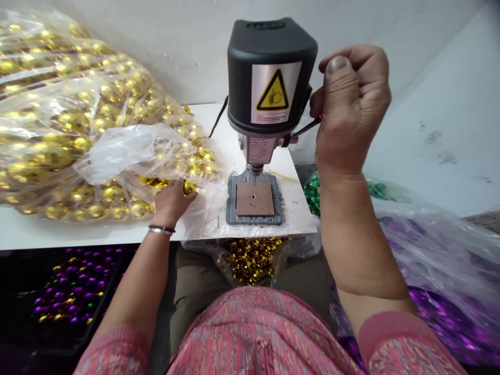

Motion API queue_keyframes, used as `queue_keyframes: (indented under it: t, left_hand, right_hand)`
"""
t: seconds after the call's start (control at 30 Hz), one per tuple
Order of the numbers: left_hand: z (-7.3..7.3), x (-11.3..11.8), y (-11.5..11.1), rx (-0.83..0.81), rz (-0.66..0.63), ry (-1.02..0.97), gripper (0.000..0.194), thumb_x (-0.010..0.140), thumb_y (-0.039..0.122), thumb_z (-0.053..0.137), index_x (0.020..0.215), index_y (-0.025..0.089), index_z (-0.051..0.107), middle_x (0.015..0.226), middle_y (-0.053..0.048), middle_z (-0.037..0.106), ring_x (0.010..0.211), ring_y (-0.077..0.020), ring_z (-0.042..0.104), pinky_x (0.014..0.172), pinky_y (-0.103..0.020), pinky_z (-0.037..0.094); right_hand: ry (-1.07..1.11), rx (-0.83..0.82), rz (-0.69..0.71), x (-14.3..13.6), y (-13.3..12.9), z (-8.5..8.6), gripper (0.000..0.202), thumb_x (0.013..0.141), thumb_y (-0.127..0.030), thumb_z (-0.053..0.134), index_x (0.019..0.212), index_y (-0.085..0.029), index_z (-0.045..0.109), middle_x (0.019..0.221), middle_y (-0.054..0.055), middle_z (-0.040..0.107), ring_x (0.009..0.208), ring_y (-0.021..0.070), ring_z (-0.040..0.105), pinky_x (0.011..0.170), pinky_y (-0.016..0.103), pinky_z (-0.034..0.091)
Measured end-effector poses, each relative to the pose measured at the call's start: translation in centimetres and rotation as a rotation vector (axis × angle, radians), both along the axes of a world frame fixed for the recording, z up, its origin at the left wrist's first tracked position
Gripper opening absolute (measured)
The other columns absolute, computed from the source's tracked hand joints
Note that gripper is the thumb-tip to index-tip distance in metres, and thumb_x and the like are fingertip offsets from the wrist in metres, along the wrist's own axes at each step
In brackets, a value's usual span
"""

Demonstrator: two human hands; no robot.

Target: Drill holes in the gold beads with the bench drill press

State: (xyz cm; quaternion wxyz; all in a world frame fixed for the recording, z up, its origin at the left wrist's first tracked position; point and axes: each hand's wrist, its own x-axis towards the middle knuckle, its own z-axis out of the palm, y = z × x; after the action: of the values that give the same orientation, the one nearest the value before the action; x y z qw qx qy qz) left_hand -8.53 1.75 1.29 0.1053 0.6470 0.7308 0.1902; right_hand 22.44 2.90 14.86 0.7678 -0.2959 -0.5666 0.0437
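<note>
Fingers of the right hand [353, 99] curl round the press lever [308, 127]; those of the left hand [172, 200], partly hidden, perhaps pinch a gold ball [190, 187] near the table's [128, 233] front edge; work looks unfinished, the bag [89, 114] bulging.

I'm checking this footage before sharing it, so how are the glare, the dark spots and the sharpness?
In the head view, bright glints dot the gold balls; in the head view, the lower left around the multicoloured balls is very dark; in the head view, the purple material looks soft, and fine print on the warning label is too small to read.
</note>
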Motion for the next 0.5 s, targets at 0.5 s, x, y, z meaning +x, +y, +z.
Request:
queue_keyframes:
  t: [0.5]
  left_hand:
    - [-2.3,9.2,-3.3,-0.538,-0.207,-1.581,0.074,0.083,0.043,0.082,0.149,0.030,0.051,0.113,-0.007,0.075,0.084,-0.0162,0.073,0.070,-0.026,0.053]
  right_hand:
    - [0.001,-0.336,-0.069,0.5,1.8,2.9,0.020,0.097,-0.012,0.053,0.079,-0.020,0.050,0.072,-0.003,0.052,0.069,0.0029,0.049,0.071,0.016,0.046]
